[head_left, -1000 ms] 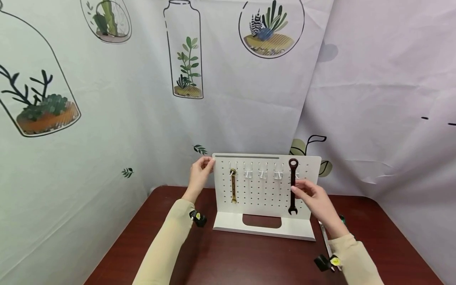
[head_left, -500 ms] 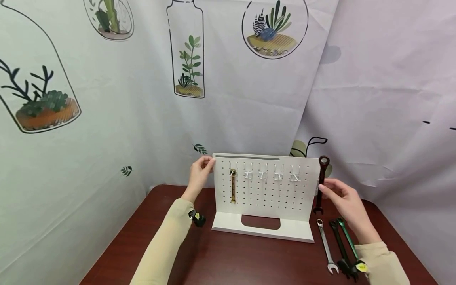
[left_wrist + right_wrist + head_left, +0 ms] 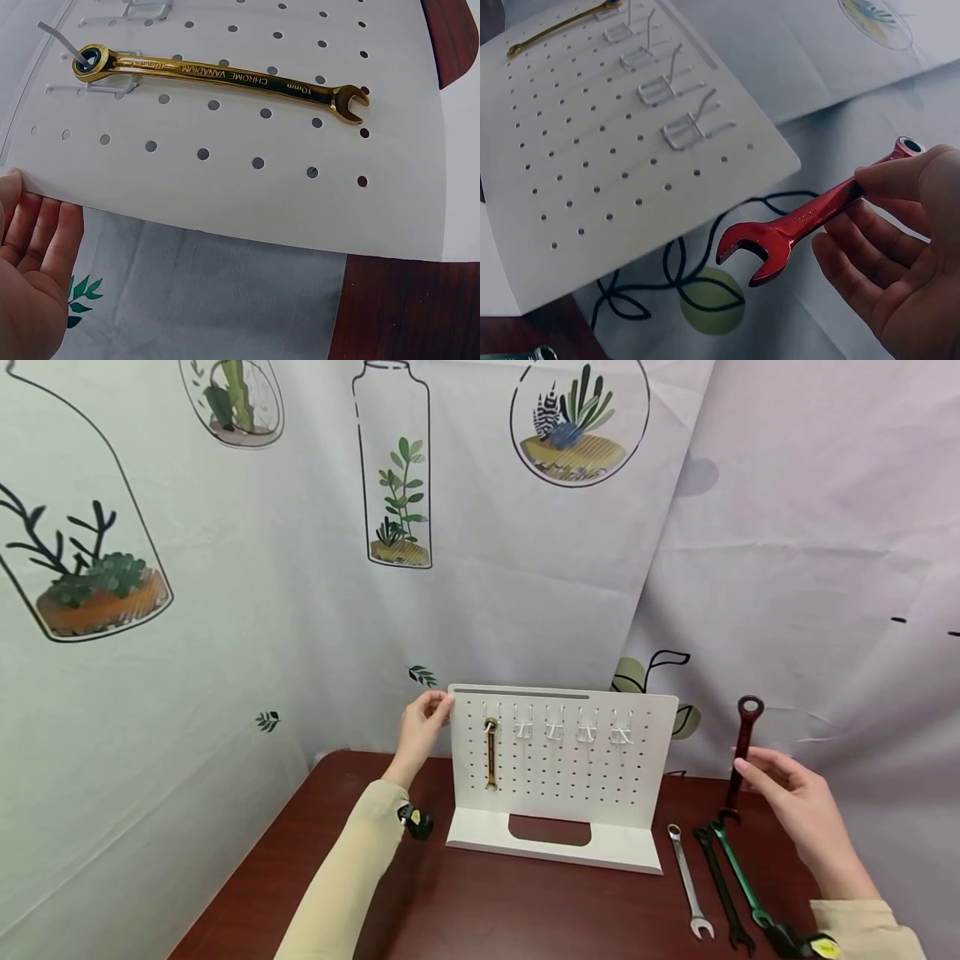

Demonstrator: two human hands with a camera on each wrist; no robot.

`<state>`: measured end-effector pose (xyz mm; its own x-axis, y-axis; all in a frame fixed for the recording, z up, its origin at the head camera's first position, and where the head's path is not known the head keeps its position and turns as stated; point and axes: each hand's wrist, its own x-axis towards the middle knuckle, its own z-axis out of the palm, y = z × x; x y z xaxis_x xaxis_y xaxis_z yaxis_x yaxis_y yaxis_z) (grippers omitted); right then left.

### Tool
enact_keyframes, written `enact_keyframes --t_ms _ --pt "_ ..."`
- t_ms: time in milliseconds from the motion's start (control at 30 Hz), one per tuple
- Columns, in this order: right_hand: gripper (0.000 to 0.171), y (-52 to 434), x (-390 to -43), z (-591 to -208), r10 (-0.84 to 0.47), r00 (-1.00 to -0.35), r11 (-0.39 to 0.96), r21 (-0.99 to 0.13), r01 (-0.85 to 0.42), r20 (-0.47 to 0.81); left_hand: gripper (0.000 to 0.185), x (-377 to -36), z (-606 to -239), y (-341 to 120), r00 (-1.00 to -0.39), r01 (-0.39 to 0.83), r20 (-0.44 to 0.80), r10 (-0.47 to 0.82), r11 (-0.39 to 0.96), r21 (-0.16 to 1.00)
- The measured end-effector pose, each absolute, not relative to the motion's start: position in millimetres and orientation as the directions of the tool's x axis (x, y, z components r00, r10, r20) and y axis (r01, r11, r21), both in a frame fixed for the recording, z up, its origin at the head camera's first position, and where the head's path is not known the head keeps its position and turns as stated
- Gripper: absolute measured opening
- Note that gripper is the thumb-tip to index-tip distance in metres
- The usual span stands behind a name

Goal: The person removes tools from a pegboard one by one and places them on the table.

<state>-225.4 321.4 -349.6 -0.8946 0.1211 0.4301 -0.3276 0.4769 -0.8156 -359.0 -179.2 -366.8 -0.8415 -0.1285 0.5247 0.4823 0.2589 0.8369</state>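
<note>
My right hand (image 3: pixel 802 814) pinches a dark red combination wrench (image 3: pixel 743 739) between thumb and fingers, to the right of the white pegboard (image 3: pixel 558 768). The wrench stands nearly upright, ring end on top; in the right wrist view its red open end (image 3: pixel 757 251) points away from the palm. My left hand (image 3: pixel 422 727) grips the pegboard's upper left edge, the thumb (image 3: pixel 10 187) at the border. On the leftmost hook hangs a gold wrench (image 3: pixel 217 73) marked 10mm, ring end up. Several white wire hooks (image 3: pixel 587 727) beside it carry nothing.
On the dark red table (image 3: pixel 525 902), right of the pegboard, lie a silver wrench (image 3: pixel 688 885), a black wrench (image 3: pixel 722 889) and a green wrench (image 3: pixel 738 870). A cloth (image 3: pixel 480 610) printed with plants in jars hangs behind.
My right hand has carried the red wrench rightward from in front of the pegboard to beyond its right edge, over the table's right side. My left hand stays at the board's corner.
</note>
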Motion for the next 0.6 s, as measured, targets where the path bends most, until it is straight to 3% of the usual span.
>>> enact_keyframes --t_ms 600 --pt "0.015 349 -207 -379 0.177 -0.920 0.483 -0.846 -0.227 0.348 0.027 -360 -368 -178 -0.838 0.481 0.529 -0.133 0.275 0.832"
